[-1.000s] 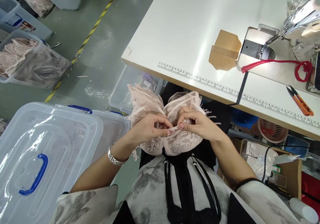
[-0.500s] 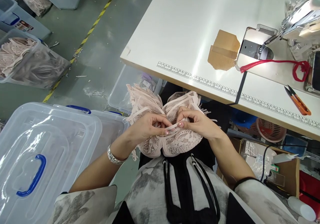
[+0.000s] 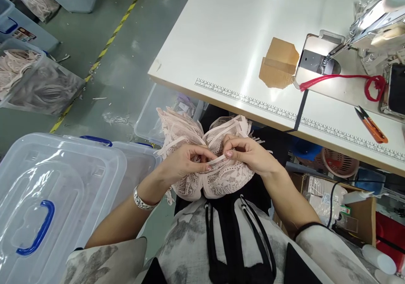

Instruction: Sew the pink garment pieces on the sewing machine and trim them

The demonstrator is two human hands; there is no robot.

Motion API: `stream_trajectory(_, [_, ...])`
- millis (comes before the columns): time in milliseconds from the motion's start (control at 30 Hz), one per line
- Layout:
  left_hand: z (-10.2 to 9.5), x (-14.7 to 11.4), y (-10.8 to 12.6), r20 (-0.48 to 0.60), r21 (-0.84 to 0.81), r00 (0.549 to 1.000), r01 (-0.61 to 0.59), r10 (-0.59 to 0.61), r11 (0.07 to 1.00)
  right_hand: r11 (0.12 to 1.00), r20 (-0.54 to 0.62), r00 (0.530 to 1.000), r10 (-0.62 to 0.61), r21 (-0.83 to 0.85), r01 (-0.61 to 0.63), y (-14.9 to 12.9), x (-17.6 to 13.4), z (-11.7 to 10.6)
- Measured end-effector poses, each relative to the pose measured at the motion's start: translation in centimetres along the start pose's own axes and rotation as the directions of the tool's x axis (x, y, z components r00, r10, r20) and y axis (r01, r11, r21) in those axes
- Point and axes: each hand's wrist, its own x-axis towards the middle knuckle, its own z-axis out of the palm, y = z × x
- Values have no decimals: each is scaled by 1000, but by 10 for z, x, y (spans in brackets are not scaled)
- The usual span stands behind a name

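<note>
A stack of pale pink lace bras rests on my lap, cups toward me and loose straps at the far side. My left hand pinches the thin edge band of a bra near the middle of the stack. Close beside it on the right, my right hand grips the same band between thumb and fingers. A short length of the band stretches between the two hands. The inner fingertips are partly hidden behind the band and lace.
The white table ahead has a printed ruler edge. On it are a sewing machine, cardboard, red ribbon and orange thread snips. A lidded clear bin stands at my left; a cardboard box sits under the table.
The view has shifted slightly, so the table and machine sit a little further left. Both hands keep hold of the band, with hardly any movement.
</note>
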Motion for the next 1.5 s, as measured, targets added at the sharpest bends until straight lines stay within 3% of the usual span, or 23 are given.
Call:
stream_trajectory(400, [-1,0,-1,-5,98,1000,-6,7,995,999,8,1000,-11,-42,11,-1,-1,0])
stream_trajectory(500, [-1,-2,0,-17,230,999,-29,34,973,989,-27,997,-74,-131,70,-4,-3,1])
stream_trajectory(667, [-14,-13,3,-108,656,964,-116,244,746,871,-99,962,-254,-456,183,-13,-9,6])
stream_trajectory(800, [-25,-22,8,-91,774,971,-70,220,630,798,-151,936,-317,-576,177,-13,-7,13])
stream_trajectory(867, [-27,-24,10,-87,768,977,-58,194,638,780,-159,932,-324,-603,169,-12,-5,15])
stream_trajectory(1100, [-28,-26,12,-36,549,995,-57,92,834,786,-194,929,-314,-603,140,-8,-2,11])
stream_trajectory(1500, [-27,-27,7,-32,495,994,-75,105,866,786,-229,916,-328,-604,131,1,1,8])
